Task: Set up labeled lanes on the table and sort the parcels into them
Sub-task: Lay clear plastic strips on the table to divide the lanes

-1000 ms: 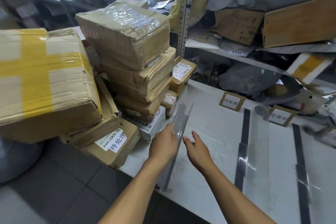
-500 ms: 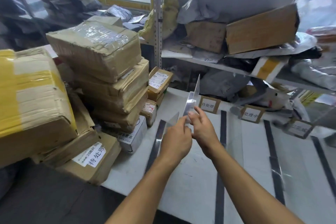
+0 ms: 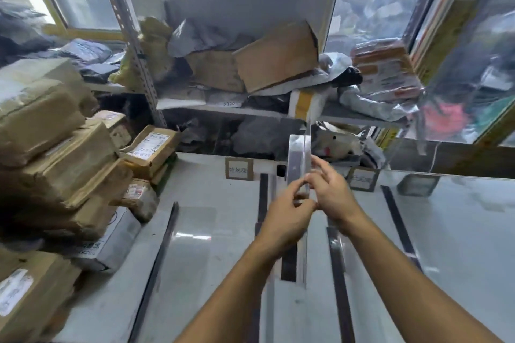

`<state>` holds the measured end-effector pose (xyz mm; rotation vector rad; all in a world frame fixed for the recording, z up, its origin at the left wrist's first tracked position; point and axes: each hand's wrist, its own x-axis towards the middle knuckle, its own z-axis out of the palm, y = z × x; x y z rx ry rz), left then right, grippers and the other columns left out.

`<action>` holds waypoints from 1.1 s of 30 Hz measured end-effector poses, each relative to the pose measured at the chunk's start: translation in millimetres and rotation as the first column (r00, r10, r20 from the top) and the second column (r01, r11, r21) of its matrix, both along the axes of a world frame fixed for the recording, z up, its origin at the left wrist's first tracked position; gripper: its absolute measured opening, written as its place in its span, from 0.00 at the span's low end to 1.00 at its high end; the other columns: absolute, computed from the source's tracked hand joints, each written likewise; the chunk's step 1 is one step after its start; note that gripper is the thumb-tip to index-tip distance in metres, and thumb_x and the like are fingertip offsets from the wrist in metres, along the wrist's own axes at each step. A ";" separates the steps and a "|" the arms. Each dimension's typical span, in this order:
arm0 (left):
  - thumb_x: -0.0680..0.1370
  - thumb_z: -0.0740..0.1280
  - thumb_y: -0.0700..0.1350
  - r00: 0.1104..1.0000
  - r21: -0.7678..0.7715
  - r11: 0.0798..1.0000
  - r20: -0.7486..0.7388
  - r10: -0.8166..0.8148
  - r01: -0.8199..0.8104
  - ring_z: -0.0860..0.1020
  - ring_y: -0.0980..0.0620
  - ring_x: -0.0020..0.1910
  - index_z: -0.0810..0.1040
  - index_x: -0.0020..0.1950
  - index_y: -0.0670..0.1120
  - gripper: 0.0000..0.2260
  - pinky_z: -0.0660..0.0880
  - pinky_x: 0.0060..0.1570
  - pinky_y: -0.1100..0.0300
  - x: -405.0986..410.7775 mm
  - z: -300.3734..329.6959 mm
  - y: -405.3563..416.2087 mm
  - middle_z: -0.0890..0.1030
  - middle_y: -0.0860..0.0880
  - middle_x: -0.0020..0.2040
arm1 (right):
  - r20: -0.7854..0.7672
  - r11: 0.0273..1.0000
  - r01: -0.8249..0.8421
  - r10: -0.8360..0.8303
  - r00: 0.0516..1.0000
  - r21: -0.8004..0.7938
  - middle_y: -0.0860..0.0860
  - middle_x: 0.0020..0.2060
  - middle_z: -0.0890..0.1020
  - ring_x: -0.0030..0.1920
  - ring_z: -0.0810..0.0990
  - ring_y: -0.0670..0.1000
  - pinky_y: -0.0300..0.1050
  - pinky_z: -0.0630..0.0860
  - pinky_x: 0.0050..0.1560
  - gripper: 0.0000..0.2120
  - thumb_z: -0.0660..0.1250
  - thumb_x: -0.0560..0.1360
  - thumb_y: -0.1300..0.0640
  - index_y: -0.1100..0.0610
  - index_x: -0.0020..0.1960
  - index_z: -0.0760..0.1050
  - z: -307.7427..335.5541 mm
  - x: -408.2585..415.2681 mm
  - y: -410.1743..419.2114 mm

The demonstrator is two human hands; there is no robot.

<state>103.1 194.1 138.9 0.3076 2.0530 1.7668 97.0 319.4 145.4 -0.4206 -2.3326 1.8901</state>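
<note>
The frame is motion-blurred, so label text and fine edges are hard to read. The clear strip, a transparent divider piece, is only partly legible: its upper part shows as a pale band, while the lower part blends into the table and the forearms. It is held above the table near the centre, long axis running roughly upright and away from the viewer, top end towards the shelf.

The left hand pinches the strip's lower part with curled fingers; the right hand holds it from the other side, fingers partly extended along it. Exact fingertip contact cannot be made out.

Dark lane strips run lengthwise on the table. Two cardboard labels stand at the far edge, a third is smeared. Stacked parcels at left are cut off by the frame edge.
</note>
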 end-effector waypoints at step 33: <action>0.81 0.62 0.40 0.931 -0.124 0.981 0.353 -0.095 0.147 0.73 0.56 0.61 0.67 0.67 0.68 0.24 0.75 0.56 0.61 174.5 -128.9 289.4 0.72 0.58 0.64 | 0.497 0.956 0.003 -0.156 0.853 0.293 0.47 0.45 0.80 0.43 0.82 0.47 0.42 0.79 0.44 0.21 0.70 0.74 0.56 0.52 0.63 0.66 -118.9 175.1 286.7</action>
